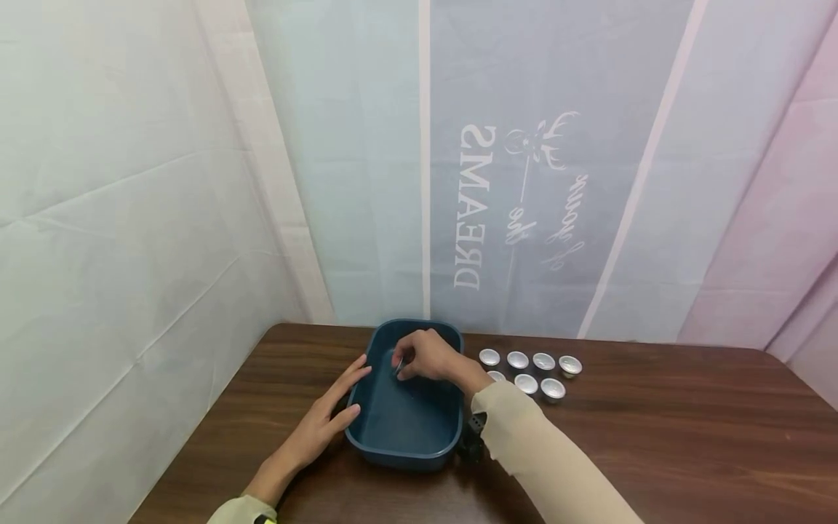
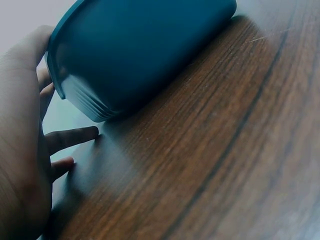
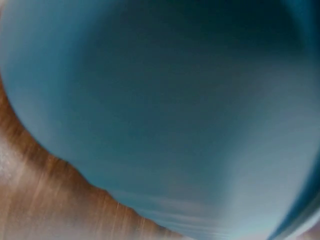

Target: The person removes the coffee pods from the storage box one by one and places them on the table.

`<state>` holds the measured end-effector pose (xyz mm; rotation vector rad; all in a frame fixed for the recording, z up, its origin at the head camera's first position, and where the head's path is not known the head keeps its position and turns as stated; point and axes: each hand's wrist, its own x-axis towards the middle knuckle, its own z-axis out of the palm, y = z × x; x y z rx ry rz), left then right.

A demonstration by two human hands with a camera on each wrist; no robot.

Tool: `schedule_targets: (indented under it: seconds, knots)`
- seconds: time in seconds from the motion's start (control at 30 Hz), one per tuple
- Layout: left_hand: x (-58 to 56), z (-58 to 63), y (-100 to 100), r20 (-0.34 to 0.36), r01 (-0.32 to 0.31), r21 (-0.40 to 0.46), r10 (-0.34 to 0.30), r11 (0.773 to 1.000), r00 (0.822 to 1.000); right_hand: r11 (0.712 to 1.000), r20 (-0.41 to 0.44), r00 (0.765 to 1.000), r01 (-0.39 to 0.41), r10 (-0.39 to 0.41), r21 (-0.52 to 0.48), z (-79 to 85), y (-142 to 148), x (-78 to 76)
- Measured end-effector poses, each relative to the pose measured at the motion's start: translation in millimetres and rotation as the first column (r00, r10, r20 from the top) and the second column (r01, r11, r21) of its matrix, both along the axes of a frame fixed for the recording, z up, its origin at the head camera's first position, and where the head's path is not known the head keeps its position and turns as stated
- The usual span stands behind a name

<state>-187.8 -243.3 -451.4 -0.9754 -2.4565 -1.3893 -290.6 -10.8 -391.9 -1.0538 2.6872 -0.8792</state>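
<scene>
A blue plastic bin (image 1: 406, 418) stands on the wooden table, its outer wall (image 2: 135, 45) filling the top of the left wrist view. My left hand (image 1: 321, 422) is at the bin's left side, fingers extended, with fingertips and thumb against the rim. My right hand (image 1: 428, 355) reaches over the right rim into the bin and pinches a small capsule (image 1: 399, 366), mostly hidden by the fingers. The right wrist view shows just the blurred bin wall (image 3: 175, 115), without the hand. Several silver-topped capsules (image 1: 526, 383) sit in two rows right of the bin.
The brown wooden table (image 1: 687, 422) extends far to the right. A fabric backdrop (image 1: 366, 182) with printed lettering hangs behind its back edge, and pale cloth (image 1: 131, 255) hangs along the left side. The right forearm's sleeve (image 1: 543, 451) passes in front of the capsules.
</scene>
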Motion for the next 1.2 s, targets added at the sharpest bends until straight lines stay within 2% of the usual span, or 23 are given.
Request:
schedule_targets:
  seconds: [0.23, 0.47, 0.6, 0.77, 1.0, 1.2]
  knots:
    - [1.5, -1.3, 0.1, 0.034, -0.016, 0.004, 0.016, 1.000, 0.999, 0.995, 0.025, 0.999, -0.030, 0.032, -0.091, 9.4, 3.3, 7.4]
    - [-0.2, -2.4, 1.4, 0.038, -0.024, -0.010, 0.024, 1.000, 0.999, 0.968, 0.048, 0.999, -0.011, 0.024, -0.250, 16.7, 24.8, 16.3]
    - [-0.8, -3.4, 2.0, 0.035, -0.021, -0.007, 0.021, 1.000, 0.999, 0.940, 0.049, 0.999, 0.036, -0.020, -0.339, 21.4, 41.3, 22.9]
    - [-1.3, -2.6, 1.7, 0.020, -0.006, -0.001, 0.006, 1.000, 1.000, 0.888, 0.041, 0.996, 0.086, -0.075, -0.453, 23.5, 61.9, 31.4]
    - [-1.4, -0.3, 0.4, 0.019, -0.006, 0.003, 0.006, 1.000, 1.000, 0.839, 0.040, 0.983, 0.174, -0.179, -0.516, 19.6, 92.8, 44.0]
    - [-1.6, -2.0, -0.2, 0.017, -0.006, 0.000, 0.006, 1.000, 1.000, 0.801, 0.055, 0.975, 0.210, -0.217, -0.561, 24.6, 120.2, 61.0]
